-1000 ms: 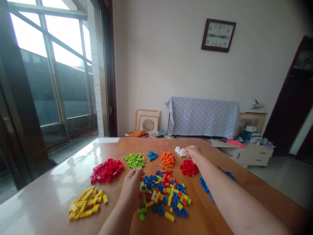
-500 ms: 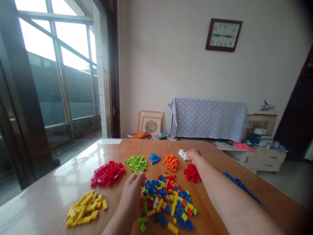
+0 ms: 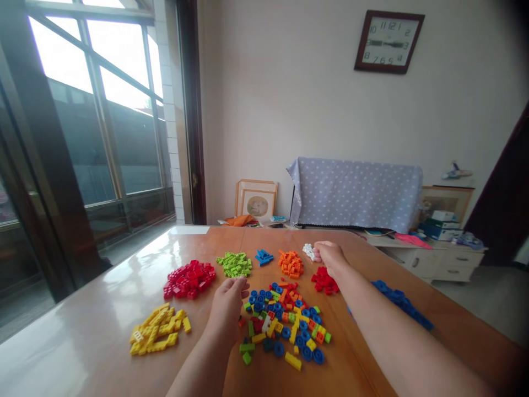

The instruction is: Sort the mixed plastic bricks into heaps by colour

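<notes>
Curling inward, the fingers of the right hand are seen against the small pile of white bricks; whether a brick is pinched between them cannot be told. The left hand is laid at the left edge of the mixed pile, its fingers loosely bent, and a hold on anything cannot be made out. Just below the right hand a small red pile is found, with an orange pile, a little blue pile and a green pile ranged to its left. Farther out, a larger red pile, a yellow pile and blue round pieces are spread over the desk.
</notes>
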A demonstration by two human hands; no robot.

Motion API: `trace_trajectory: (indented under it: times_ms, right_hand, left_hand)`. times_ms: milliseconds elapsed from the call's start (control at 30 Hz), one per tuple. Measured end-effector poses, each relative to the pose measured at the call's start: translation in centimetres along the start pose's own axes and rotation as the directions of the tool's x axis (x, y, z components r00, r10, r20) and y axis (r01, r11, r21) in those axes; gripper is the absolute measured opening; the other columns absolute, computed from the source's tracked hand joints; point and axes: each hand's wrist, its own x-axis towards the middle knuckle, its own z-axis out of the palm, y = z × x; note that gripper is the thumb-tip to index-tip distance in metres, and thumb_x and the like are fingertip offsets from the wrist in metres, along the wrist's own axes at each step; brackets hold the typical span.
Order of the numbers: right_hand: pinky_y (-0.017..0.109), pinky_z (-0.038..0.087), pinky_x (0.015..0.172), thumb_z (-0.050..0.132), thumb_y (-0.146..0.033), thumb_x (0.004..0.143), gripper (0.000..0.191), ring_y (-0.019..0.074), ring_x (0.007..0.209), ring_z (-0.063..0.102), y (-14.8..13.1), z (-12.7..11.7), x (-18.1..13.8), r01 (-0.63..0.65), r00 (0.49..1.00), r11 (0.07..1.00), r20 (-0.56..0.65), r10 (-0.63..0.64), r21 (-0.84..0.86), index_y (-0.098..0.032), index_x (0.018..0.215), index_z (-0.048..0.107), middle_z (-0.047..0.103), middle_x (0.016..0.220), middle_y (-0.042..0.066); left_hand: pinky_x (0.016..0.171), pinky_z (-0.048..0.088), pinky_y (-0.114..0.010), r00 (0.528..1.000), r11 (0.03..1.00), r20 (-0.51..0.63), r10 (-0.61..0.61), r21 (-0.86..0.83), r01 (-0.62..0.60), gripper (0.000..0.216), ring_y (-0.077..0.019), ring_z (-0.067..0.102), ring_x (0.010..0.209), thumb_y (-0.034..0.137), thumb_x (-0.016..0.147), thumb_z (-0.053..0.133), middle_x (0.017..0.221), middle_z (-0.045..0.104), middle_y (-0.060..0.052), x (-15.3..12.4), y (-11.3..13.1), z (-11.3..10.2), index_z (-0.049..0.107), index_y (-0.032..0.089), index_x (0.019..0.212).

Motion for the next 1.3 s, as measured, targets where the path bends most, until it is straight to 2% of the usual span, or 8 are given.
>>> trace_trajectory:
  times_ms: [200,333,533,733,833,1067,1167,1300]
  right_hand:
    - [0.017,0.042,0.047,0.068,-0.036,0.075,0.028,0.0108,0.061,0.058,0.3,-0.5,-8.1,-0.008,0.981,1.0,0.196,0.004,0.02,-0.017,0.096,0.07,0.07,0.083,0.006]
    - [0.019,0.043,0.053,0.067,-0.04,0.075,0.034,0.0128,0.068,0.061,0.9,-1.3,-13.6,0.014,0.946,0.995,0.325,0.018,-0.096,-0.017,0.1,0.07,0.072,0.087,0.006]
    - [0.022,0.042,0.058,0.059,-0.039,0.081,0.03,0.0134,0.066,0.058,1.9,-0.6,-18.1,0.217,0.856,0.949,0.512,-0.071,-0.23,-0.016,0.097,0.071,0.068,0.076,0.002]
    - [0.024,0.043,0.065,0.056,-0.029,0.082,0.023,0.0159,0.074,0.062,3.6,0.2,-18.7,0.459,0.742,0.817,0.657,-0.136,-0.349,-0.02,0.093,0.074,0.071,0.077,0.001]
    - [0.025,0.045,0.072,0.054,-0.026,0.082,0.026,0.0174,0.081,0.064,3.8,-0.6,-17.6,0.531,0.743,0.775,0.629,-0.231,-0.343,-0.021,0.096,0.074,0.073,0.086,0.002]
    - [0.024,0.041,0.062,0.052,-0.028,0.082,0.024,0.0167,0.073,0.063,4.7,-4.0,-13.2,0.439,0.867,0.735,0.459,-0.196,-0.517,-0.019,0.093,0.072,0.072,0.079,0.002]
    - [0.023,0.037,0.06,0.054,-0.026,0.079,0.019,0.0159,0.072,0.061,5.1,-4.5,-12.7,0.459,0.868,0.683,0.451,-0.209,-0.568,-0.02,0.085,0.071,0.071,0.078,0.002]
    - [0.022,0.035,0.057,0.052,-0.023,0.08,0.022,0.0139,0.067,0.059,5.0,-4.4,-13.1,0.466,0.833,0.73,0.526,-0.172,-0.5,-0.02,0.09,0.071,0.07,0.075,0.0]
  left_hand:
    - [0.071,0.042,-0.03,1.0,1.0,0.009,-0.018,-0.01,0.018,0.038,-0.02,0.065,0.085,0.049,0.07,0.066,0.1,0.07,-0.011,-0.3,0.5,-0.3,0.062,0.016,0.09]
    - [0.07,0.043,-0.03,0.999,1.0,0.038,0.006,0.007,-0.007,0.039,-0.0194,0.064,0.08,0.048,0.068,0.068,0.095,0.07,-0.011,-0.8,0.9,-0.3,0.062,0.016,0.088]
    - [0.06,0.04,-0.024,0.975,0.948,0.184,0.126,0.269,-0.173,0.024,-0.0142,0.057,0.065,0.039,0.074,0.061,0.074,0.065,-0.004,-1.7,0.7,0.3,0.062,0.015,0.078]
    - [0.056,0.031,-0.023,0.903,0.554,0.38,0.198,0.717,-0.423,0.012,-0.0139,0.056,0.066,0.026,0.077,0.057,0.075,0.067,-0.002,-2.5,0.0,0.6,0.067,0.019,0.079]
    - [0.057,0.03,-0.024,0.893,0.416,0.403,0.201,0.79,-0.45,0.014,-0.0147,0.058,0.07,0.026,0.079,0.054,0.081,0.069,-0.002,-2.8,0.3,0.5,0.067,0.022,0.082]
    - [0.06,0.032,-0.024,0.874,0.329,0.448,0.191,0.809,-0.487,0.016,-0.0156,0.06,0.076,0.024,0.082,0.051,0.088,0.071,-0.003,-3.4,1.1,1.0,0.067,0.023,0.086]
    - [0.061,0.033,-0.023,0.846,0.304,0.491,0.207,0.79,-0.533,0.016,-0.0157,0.061,0.078,0.022,0.082,0.051,0.091,0.071,-0.003,-3.7,1.0,1.3,0.066,0.023,0.087]
    - [0.065,0.036,-0.023,0.802,0.291,0.541,0.252,0.749,-0.596,0.015,-0.0161,0.062,0.082,0.02,0.083,0.05,0.093,0.071,-0.003,-3.7,0.6,1.5,0.065,0.022,0.087]
